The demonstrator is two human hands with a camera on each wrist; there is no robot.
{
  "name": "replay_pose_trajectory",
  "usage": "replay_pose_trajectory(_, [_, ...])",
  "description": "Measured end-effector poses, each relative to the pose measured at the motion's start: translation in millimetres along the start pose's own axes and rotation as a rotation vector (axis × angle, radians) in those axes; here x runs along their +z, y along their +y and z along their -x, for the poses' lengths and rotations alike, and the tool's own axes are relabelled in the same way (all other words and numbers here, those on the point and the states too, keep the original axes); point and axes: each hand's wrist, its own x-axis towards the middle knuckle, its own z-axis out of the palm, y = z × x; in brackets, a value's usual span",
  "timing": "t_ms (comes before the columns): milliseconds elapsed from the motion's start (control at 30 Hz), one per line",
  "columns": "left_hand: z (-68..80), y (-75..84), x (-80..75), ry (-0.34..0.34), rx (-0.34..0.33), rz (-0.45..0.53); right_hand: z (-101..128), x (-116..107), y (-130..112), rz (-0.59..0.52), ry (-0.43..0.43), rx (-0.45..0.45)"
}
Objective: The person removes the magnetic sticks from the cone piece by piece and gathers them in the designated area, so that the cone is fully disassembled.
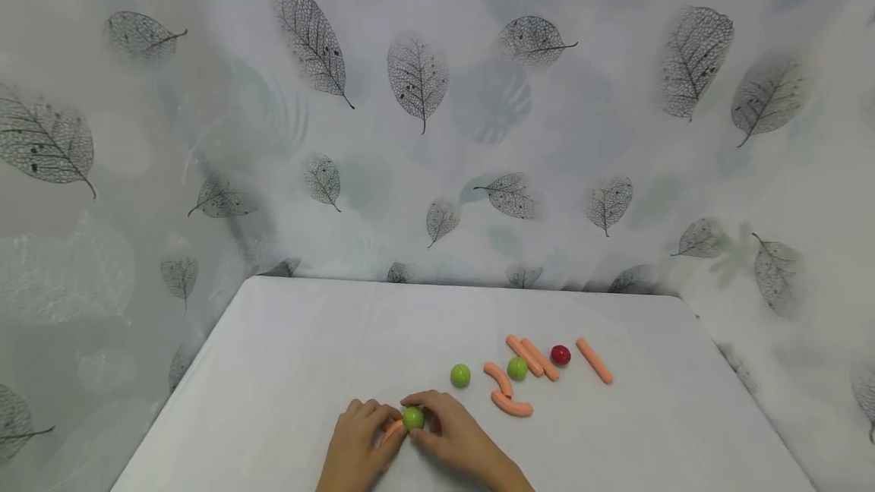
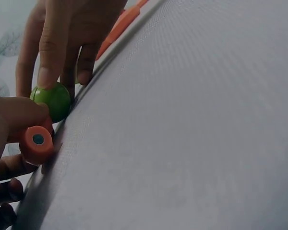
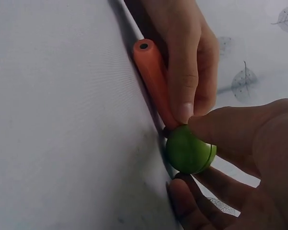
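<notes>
In the head view my left hand point(image 1: 357, 443) and right hand point(image 1: 453, 433) meet near the front of the white table. The left thumb and fingers pinch a straight orange rod point(image 3: 153, 79), whose free end shows a small dark disc. My right thumb and fingers grip a green ball point(image 1: 413, 417) with a seam around it. In the right wrist view the ball is against the rod's far end, close to the left thumb tip. The left wrist view shows the rod's disc end point(image 2: 37, 144) nearest the camera, with the ball point(image 2: 56, 101) behind it.
Right of the hands on the white table point(image 1: 287, 355) lie two curved orange rods point(image 1: 512, 405), several straight orange rods point(image 1: 595, 361), a green ball point(image 1: 461, 376), another green ball point(image 1: 517, 368) and a red ball point(image 1: 560, 355). A leaf-patterned curtain point(image 1: 465, 135) hangs behind the table.
</notes>
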Motion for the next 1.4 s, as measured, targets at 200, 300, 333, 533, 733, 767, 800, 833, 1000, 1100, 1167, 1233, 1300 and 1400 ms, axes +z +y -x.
replay_pose_trajectory(200, [-0.6,0.3,1.0,0.003,-0.008,0.016,-2.4,5.6,0.1,0.004,0.035,-0.031])
replay_pose_trajectory(300, [-1.4,0.5,2.2,0.005,-0.004,0.024,-2.0,6.7,-0.7,0.019,0.062,-0.012])
replay_pose_trajectory(333, [-2.3,0.6,2.6,0.009,0.002,0.027,-1.8,6.9,-0.9,0.036,0.075,-0.012])
replay_pose_trajectory(533, [-5.8,1.9,4.1,0.050,0.030,0.020,-2.8,5.9,2.4,0.111,0.129,-0.016])
replay_pose_trajectory(733, [-6.0,5.1,3.5,0.020,-0.023,0.054,-0.9,-4.0,6.6,0.166,0.160,0.058])
replay_pose_trajectory(767, [-6.3,5.2,3.4,0.012,-0.032,0.050,-0.6,-6.2,6.2,0.201,0.169,0.063])
replay_pose_trajectory(800, [-6.4,4.7,3.3,0.005,-0.043,0.046,-0.8,-8.2,5.9,0.245,0.177,0.064])
replay_pose_trajectory(833, [-6.1,3.8,3.4,-0.001,-0.054,0.039,-1.3,-9.8,5.4,0.294,0.184,0.067])
replay_pose_trajectory(1000, [-4.6,-0.4,1.9,0.005,-0.146,0.071,-3.6,-13.6,0.6,0.515,0.200,0.036])
replay_pose_trajectory(1100, [-6.3,1.7,0.5,0.003,-0.216,0.130,-3.9,-15.4,-2.4,0.602,0.206,0.017])
replay_pose_trajectory(1167, [-7.5,4.1,-0.3,0.004,-0.254,0.162,-3.2,-16.6,-3.5,0.644,0.206,0.015])
replay_pose_trajectory(1233, [-8.4,6.4,-1.1,0.013,-0.275,0.173,-1.9,-18.4,-3.7,0.675,0.210,0.007])
replay_pose_trajectory(1300, [-9.5,8.0,-1.9,0.029,-0.288,0.173,-0.8,-20.2,-3.2,0.703,0.206,0.007])
replay_pose_trajectory(1400, [-12.5,9.2,-2.8,0.036,-0.286,0.162,0.8,-23.9,-2.9,0.728,0.204,0.019])
